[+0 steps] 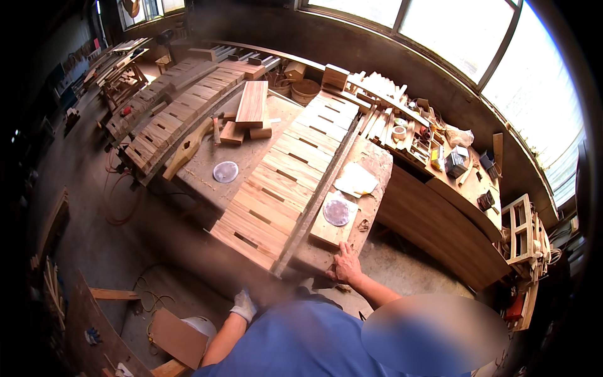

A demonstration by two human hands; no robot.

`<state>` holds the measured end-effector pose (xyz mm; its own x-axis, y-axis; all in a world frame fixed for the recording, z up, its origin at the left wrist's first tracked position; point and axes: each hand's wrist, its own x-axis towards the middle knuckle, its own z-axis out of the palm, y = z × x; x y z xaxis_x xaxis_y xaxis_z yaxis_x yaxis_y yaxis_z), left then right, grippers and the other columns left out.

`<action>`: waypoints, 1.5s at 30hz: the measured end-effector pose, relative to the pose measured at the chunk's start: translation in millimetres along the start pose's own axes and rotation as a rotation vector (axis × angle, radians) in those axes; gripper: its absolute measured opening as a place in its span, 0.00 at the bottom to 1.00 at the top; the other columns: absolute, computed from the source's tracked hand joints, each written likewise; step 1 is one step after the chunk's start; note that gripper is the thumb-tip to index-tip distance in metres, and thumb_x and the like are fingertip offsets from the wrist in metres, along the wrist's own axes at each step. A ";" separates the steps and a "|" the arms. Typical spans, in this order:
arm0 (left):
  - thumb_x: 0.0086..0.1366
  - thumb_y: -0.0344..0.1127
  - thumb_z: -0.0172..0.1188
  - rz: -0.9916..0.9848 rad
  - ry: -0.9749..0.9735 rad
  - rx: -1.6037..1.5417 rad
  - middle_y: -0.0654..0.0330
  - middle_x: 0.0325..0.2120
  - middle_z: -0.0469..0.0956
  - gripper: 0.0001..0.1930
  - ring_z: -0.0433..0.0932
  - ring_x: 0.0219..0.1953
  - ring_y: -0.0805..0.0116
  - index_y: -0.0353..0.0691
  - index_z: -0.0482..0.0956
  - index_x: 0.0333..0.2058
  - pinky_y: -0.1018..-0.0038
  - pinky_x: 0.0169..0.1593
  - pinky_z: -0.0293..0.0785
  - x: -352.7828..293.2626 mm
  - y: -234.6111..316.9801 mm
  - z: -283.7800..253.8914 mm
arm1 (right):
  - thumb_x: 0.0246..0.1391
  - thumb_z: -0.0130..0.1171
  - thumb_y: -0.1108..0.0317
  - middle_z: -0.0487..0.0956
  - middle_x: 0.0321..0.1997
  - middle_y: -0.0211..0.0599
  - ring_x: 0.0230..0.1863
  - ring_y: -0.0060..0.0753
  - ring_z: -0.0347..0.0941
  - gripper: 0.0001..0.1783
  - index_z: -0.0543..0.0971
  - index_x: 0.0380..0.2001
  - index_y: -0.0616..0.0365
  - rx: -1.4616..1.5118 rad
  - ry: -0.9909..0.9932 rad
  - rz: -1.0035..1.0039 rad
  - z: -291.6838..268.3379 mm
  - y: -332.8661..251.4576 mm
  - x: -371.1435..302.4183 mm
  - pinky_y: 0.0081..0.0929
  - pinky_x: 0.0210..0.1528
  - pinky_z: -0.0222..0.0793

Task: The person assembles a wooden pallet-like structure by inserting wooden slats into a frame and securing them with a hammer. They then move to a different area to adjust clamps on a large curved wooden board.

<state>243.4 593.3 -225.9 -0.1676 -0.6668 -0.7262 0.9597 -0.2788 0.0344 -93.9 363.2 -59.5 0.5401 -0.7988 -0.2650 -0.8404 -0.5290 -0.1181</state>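
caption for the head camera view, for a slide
Bare right hand by a small board, gloved left hand low, slotted boards lined up along the workbench.

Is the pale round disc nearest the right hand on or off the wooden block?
On: the disc covers part of the top of the wooden block, just beyond the right hand.

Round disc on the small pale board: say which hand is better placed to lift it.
Probably the right hand: it is at the near edge of the small pale board, close to the round disc. The left hand is farther off.
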 end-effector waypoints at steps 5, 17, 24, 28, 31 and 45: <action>0.66 0.45 0.58 0.427 0.157 0.625 0.55 0.27 0.80 0.13 0.80 0.31 0.53 0.41 0.80 0.35 0.62 0.37 0.78 -13.4 0.1 8.1 | 0.41 0.71 0.45 0.53 0.73 0.65 0.75 0.66 0.46 0.32 0.82 0.42 0.62 -0.001 0.002 0.003 4.0 -3.4 -0.4 0.52 0.68 0.60; 0.70 0.56 0.54 0.097 0.309 0.413 0.48 0.34 0.84 0.22 0.83 0.34 0.49 0.42 0.80 0.44 0.58 0.38 0.80 -54.2 -0.4 52.4 | 0.42 0.69 0.42 0.56 0.71 0.68 0.73 0.69 0.47 0.34 0.82 0.41 0.63 -0.054 0.045 -0.016 11.0 1.5 -1.3 0.46 0.73 0.51; 0.60 0.48 0.69 0.665 0.283 0.910 0.46 0.34 0.83 0.20 0.82 0.34 0.46 0.38 0.80 0.41 0.56 0.35 0.79 -10.3 4.4 -7.2 | 0.42 0.69 0.43 0.55 0.72 0.69 0.73 0.69 0.47 0.34 0.82 0.42 0.64 -0.042 0.041 -0.046 8.1 -4.2 4.7 0.47 0.73 0.52; 0.46 0.41 0.75 1.198 0.550 2.032 0.47 0.37 0.76 0.30 0.76 0.40 0.46 0.36 0.73 0.46 0.55 0.46 0.73 -72.1 -18.9 104.8 | 0.42 0.69 0.43 0.54 0.72 0.69 0.73 0.69 0.47 0.35 0.82 0.43 0.64 -0.046 0.029 -0.002 8.8 0.3 -1.8 0.47 0.72 0.53; 0.45 0.41 0.75 1.226 0.653 2.249 0.48 0.39 0.75 0.35 0.75 0.44 0.47 0.37 0.70 0.51 0.54 0.49 0.71 -78.2 -31.3 98.9 | 0.42 0.69 0.43 0.54 0.72 0.69 0.73 0.69 0.47 0.35 0.82 0.43 0.64 -0.054 0.030 -0.020 7.7 -0.5 -0.2 0.47 0.73 0.53; 0.68 0.54 0.53 0.567 -0.102 1.098 0.50 0.33 0.82 0.23 0.81 0.34 0.48 0.38 0.79 0.45 0.53 0.34 0.80 36.7 11.9 -63.8 | 0.39 0.71 0.46 0.53 0.72 0.68 0.73 0.68 0.46 0.34 0.82 0.43 0.64 -0.035 0.065 -0.022 8.3 -4.3 0.3 0.47 0.72 0.54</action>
<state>263.0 609.6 -296.0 0.1452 -0.9194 -0.3656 0.2135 -0.3317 0.9189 -90.4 367.6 -67.0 0.5612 -0.8031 -0.2001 -0.8267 -0.5555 -0.0891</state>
